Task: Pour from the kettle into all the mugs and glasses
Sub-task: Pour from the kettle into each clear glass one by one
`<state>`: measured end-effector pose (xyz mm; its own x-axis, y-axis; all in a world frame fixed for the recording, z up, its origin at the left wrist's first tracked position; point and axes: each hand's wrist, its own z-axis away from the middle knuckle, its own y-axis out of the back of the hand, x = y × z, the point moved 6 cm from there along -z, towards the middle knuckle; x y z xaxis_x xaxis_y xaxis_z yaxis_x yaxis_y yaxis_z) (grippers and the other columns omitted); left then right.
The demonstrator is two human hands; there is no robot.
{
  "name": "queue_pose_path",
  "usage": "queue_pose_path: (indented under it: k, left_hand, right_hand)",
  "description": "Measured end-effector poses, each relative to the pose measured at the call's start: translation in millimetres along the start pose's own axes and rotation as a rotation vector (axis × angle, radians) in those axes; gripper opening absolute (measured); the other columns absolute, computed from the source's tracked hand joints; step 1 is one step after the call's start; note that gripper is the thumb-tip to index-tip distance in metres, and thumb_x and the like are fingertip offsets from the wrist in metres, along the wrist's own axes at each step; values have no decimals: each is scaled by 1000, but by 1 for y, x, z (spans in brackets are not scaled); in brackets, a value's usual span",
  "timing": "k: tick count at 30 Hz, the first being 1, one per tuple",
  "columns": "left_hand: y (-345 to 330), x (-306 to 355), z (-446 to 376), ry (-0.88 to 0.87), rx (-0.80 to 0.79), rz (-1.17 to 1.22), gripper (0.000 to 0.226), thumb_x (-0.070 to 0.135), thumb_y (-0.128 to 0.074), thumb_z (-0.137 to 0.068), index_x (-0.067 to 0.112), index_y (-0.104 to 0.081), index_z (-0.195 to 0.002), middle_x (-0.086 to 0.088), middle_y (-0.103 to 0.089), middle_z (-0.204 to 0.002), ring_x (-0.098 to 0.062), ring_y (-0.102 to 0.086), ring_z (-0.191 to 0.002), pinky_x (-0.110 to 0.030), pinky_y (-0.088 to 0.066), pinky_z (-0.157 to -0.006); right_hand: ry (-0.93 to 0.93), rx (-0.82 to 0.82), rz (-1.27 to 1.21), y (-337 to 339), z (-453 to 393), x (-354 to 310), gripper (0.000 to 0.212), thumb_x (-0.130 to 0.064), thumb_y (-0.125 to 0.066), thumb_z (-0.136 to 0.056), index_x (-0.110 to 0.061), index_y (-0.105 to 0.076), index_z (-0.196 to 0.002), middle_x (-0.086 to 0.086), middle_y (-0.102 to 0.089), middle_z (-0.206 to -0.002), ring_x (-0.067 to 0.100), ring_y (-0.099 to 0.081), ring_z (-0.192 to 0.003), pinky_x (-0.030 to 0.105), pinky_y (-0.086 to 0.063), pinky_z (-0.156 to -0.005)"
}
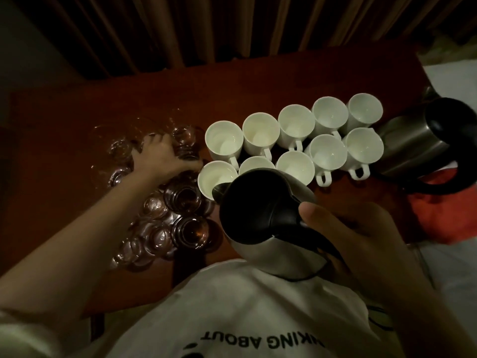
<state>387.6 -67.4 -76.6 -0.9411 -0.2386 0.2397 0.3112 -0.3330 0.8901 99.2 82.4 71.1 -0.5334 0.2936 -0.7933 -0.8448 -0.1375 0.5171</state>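
Dim wooden table (258, 81), right hand (361, 236) gripping kettle (268, 213), left fingers (154, 144) spread over glasses (185, 200), shirt (232, 319) reading "ABOUT"

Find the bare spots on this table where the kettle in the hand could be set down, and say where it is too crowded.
Free: the far strip of table between the curtain and the mugs, and the far left beyond the glasses. Crowded: the glasses under the left hand, the two mug rows, and the right edge by the second kettle. The right hand holds the kettle.
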Motion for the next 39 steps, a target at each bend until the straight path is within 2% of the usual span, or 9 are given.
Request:
queue_pose_path:
  k: [3, 6, 11, 19, 22, 26, 29, 34, 39]
  left_hand:
    - [15, 0, -12, -38, 110, 13, 69, 72, -59, -75, 14, -62, -113, -14, -49, -137, -33, -33, -135, -58, -22, -108]
    - [26, 2, -26, -59, 267, 33, 75, 57, -73, -73, 13, -49, -128, -12, -44, -137, -31, -34, -131, -49, -31, -104]
    - [12, 8, -51, 53, 74, 76, 104, 49, -81, -69, 16, -24, -149, -11, -28, -154, -30, -21, -144, -59, -14, -114]
    - [18, -3, -56, 42, 211, 221, 92, 40, -87, -61, 14, -44, -138, -9, -47, -138, -29, -41, -132, -57, -20, -115]
    - [33, -5, -36, 19, 347, 494, 91, 32, -92, -54, 11, -49, -131, -7, -48, -131, -21, -47, -119, -42, -43, -103]
    - [51, 0, 12, -54, 398, 767, 88, 33, -93, -53, 18, -44, -126, 1, -54, -127, -14, -54, -115, -36, -49, -98]
    - [59, 3, 56, -134, 395, 946, 79, 23, -92, -59, 23, -43, -121, 5, -57, -124, -11, -59, -113, -39, -50, -98]
    - [51, 3, 115, -183, 354, 912, 80, 18, -91, -57, 26, -47, -123, 7, -58, -126, -8, -56, -117, -32, -47, -101]
    - [27, -8, 161, -165, 357, 898, 83, 11, -90, -56, 28, -48, -125, 24, -55, -118, 14, -52, -109, -6, -41, -91]
  right_hand:
    - [-9, -6, 8, -2, -2, 0, 69, -68, -54, -62, -1, -42, -50, 17, -37, -40, 29, -33, -35, 36, -31, -43]
    - [-13, -15, 21, -2, -3, -2, 67, -65, -50, -62, 1, -44, -52, 9, -36, -37, 26, -31, -36, 34, -29, -43]
    - [-25, -11, 48, -1, -2, -4, 66, -67, -48, -63, -1, -46, -51, 3, -36, -35, 17, -32, -34, 29, -27, -43]
    - [-14, 0, 70, 0, 1, -2, 75, -78, -52, -59, -6, -36, -46, 4, -31, -35, 13, -28, -33, 35, -25, -40]
    - [-4, -3, 69, 1, 1, -1, 74, -75, -53, -57, -2, -41, -50, 11, -34, -36, 18, -30, -34, 36, -27, -41]
    - [31, -25, 88, 0, 2, -3, 70, -72, -51, -59, -3, -48, -52, 17, -44, -42, 34, -40, -38, 34, -34, -43]
    - [57, -34, 83, -1, 8, -6, 66, -69, -49, -65, -7, -43, -43, 6, -37, -35, 17, -32, -32, 28, -30, -41]
    - [40, -24, 100, -2, 21, -6, 69, -68, -45, -61, -1, -41, -46, 7, -30, -34, 14, -28, -33, 33, -28, -40]
    - [64, 1, 86, 5, 36, -8, 68, -68, -48, -61, -3, -38, -45, 2, -28, -35, 16, -26, -34, 30, -23, -42]
